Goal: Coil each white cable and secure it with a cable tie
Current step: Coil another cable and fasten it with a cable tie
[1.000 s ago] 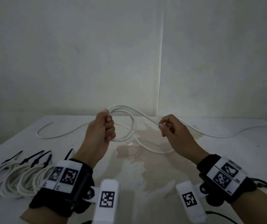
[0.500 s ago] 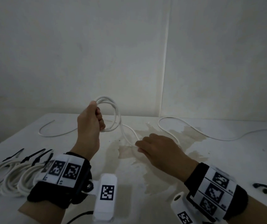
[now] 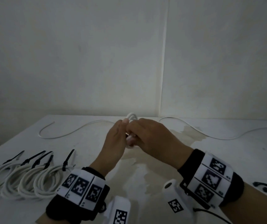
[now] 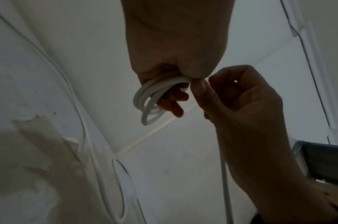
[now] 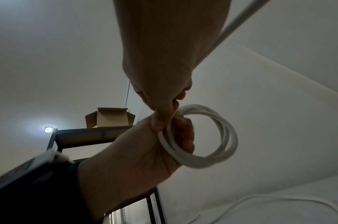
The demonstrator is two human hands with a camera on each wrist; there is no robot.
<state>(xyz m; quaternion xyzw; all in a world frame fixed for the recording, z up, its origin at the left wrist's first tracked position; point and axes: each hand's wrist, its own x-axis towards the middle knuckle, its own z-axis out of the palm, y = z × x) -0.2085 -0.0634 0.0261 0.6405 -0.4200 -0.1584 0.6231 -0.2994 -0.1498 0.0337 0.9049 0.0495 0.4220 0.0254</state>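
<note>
My left hand grips a small coil of white cable held above the table; its loops show clearly in the left wrist view and the right wrist view. My right hand meets the left at the coil and pinches the same cable, fingertips against the left thumb. From the right hand the loose cable runs away and trails over the table to the right. The other end lies to the left. The hands hide most of the coil in the head view.
Several coiled white cables with black ties lie in a row at the table's front left. Loose black cable ties lie at the right edge. A stained patch marks the white table below my hands. A wall stands close behind.
My right hand has come up from the table to the left hand, bringing another length of cable to the coil. The loops are tighter and more bunched.
</note>
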